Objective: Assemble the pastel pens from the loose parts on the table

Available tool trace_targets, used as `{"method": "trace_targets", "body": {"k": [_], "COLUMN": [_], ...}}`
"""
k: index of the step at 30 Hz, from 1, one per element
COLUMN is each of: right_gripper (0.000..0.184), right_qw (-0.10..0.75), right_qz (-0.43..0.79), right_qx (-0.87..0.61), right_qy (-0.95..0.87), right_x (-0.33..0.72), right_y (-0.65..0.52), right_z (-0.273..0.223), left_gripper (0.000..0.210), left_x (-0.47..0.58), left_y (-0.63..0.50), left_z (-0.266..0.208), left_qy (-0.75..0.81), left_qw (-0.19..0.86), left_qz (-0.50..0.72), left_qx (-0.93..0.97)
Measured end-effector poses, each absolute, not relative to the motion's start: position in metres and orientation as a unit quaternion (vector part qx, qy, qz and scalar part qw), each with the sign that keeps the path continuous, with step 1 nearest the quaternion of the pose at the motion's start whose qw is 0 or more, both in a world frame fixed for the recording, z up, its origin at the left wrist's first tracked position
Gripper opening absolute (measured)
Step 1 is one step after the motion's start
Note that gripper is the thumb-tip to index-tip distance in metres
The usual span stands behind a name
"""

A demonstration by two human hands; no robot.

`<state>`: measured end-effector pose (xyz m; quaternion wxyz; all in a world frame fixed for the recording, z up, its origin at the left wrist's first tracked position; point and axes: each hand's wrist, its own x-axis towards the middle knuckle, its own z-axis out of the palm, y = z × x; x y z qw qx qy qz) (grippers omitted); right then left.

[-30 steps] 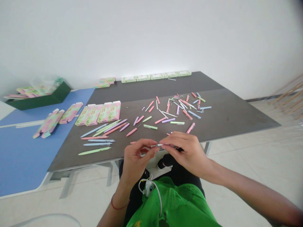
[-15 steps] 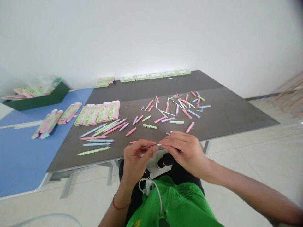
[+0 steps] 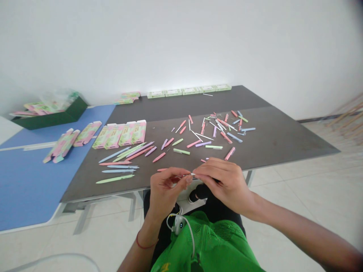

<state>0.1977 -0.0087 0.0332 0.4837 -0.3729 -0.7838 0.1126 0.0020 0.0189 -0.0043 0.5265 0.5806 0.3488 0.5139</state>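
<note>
Head view: slim white piece [image 3: 193, 173] held at near edge of surface [image 3: 283, 138]. One end pinched by left hand [image 3: 165, 190], other by right hand [image 3: 229, 183]; mostly masked by fingertips, so one part or two cannot be told. Judged light, fairly stiff, smooth, bendable if levered; best gripped lightly near ends, kept in line.

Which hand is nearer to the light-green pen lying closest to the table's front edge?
Left. The left hand is to the right of the light-green pen, not touching it; the right hand is farther right, beyond the left.
</note>
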Motion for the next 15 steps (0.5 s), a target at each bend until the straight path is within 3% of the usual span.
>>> {"method": "trace_targets", "body": {"k": [15], "right_gripper": [0.011], "right_qw": [0.473], "right_qz": [0.113], "right_qx": [-0.39], "right_qy": [-0.782], "right_x": [0.198], "right_y": [-0.0089], "right_z": [0.0343], "left_gripper": [0.015], "left_x": [0.0016], "left_y": [0.0205], "left_z": [-0.0046], "left_qy": [0.361], "left_qw": [0.526], "left_qz": [0.495], "left_qx": [0.59]}}
